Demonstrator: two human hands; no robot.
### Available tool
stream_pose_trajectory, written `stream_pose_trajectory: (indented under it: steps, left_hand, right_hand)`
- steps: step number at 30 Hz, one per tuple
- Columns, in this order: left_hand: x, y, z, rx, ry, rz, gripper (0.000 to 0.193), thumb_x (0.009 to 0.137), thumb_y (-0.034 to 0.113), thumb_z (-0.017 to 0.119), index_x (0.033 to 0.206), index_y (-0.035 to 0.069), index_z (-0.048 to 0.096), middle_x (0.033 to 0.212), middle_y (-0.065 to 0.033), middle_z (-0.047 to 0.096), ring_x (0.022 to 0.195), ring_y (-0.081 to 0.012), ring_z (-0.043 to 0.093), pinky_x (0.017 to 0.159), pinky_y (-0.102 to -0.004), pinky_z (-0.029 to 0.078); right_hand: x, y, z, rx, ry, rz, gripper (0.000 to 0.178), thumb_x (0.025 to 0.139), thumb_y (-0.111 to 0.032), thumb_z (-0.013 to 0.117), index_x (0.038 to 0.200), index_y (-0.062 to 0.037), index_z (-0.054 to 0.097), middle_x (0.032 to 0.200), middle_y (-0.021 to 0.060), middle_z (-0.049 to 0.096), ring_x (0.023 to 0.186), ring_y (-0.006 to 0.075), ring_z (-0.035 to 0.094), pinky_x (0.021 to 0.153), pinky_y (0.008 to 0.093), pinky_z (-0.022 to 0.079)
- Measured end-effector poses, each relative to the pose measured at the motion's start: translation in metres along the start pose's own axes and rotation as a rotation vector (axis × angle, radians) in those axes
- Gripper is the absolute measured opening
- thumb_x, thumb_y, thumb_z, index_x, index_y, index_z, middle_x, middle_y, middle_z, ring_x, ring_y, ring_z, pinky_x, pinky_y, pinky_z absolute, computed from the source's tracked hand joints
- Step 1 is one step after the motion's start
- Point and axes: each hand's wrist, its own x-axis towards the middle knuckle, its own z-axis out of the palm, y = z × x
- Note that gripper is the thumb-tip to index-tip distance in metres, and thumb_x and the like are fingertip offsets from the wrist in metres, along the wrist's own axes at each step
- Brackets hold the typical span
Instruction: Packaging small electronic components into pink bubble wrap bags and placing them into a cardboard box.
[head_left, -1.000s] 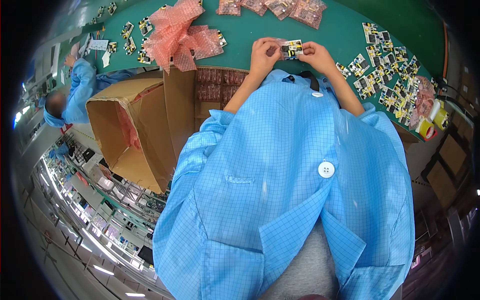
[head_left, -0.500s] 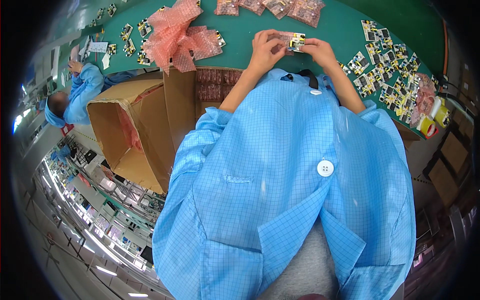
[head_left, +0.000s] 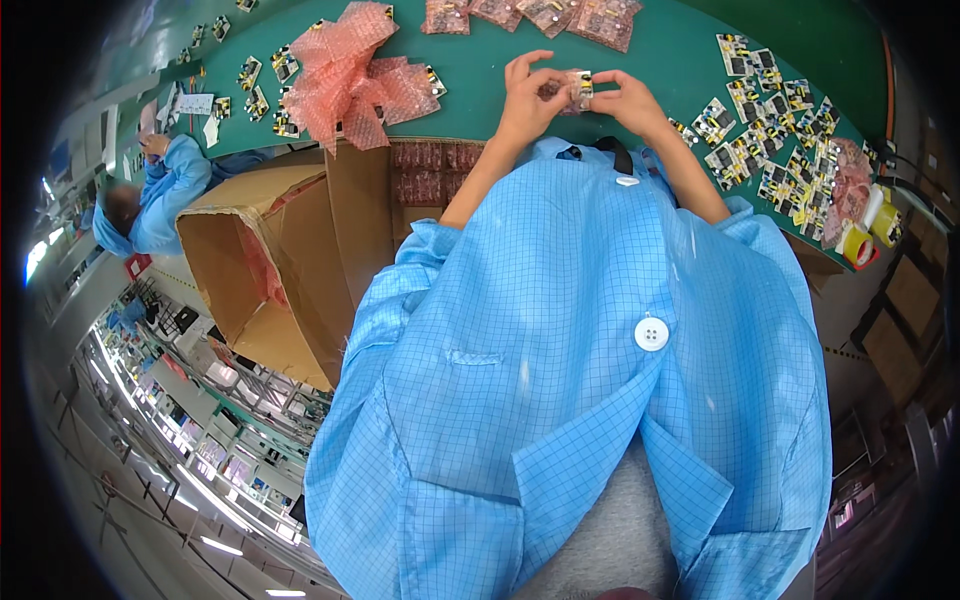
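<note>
In the head view, both hands meet over the green bench (head_left: 650, 60), just past the blue coat's collar. The left hand (head_left: 528, 95) and the right hand (head_left: 628, 100) pinch a small board (head_left: 576, 90), in a pink bag, between their fingertips, holding it just above the bench. Crumpled pink wrap (head_left: 350, 70) lies to the left, bagged boards (head_left: 545, 14) at the far edge, loose boards (head_left: 770, 130) to the right, beside tape rolls (head_left: 868, 232). An open carton (head_left: 270, 270) stands at the left. A person in blue (head_left: 150, 195) works further left.
</note>
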Motion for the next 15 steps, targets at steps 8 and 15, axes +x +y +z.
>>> stream_pose_trajectory:
  steps: [8, 15]
  left_hand:
    - [0.007, 0.008, -0.006, 0.097, -0.023, 0.093, 0.011, 0.074, 0.016, 0.075, 0.084, 0.014, 0.072, 0.132, -0.0082, 0.052, 0.126, -0.0315, 0.037, 0.105, -0.0445, 0.031]
    - [0.009, 0.02, -0.009, 0.166, 0.006, 0.12, 0.012, 0.073, 0.018, 0.076, 0.084, 0.017, 0.073, 0.139, -0.0083, 0.047, 0.129, -0.0334, 0.031, 0.108, -0.0465, 0.023]
  right_hand:
    - [-0.01, -0.017, 0.005, 0.054, 0.088, 0.044, 0.061, 0.072, -0.018, 0.079, 0.124, -0.0006, 0.052, 0.099, 0.0129, 0.072, 0.093, 0.0185, 0.066, 0.084, 0.0285, 0.05]
    - [-0.015, -0.033, 0.008, -0.005, 0.098, 0.15, 0.063, 0.071, -0.02, 0.082, 0.123, -0.0006, 0.053, 0.1, 0.0137, 0.072, 0.092, 0.0184, 0.067, 0.084, 0.0292, 0.05]
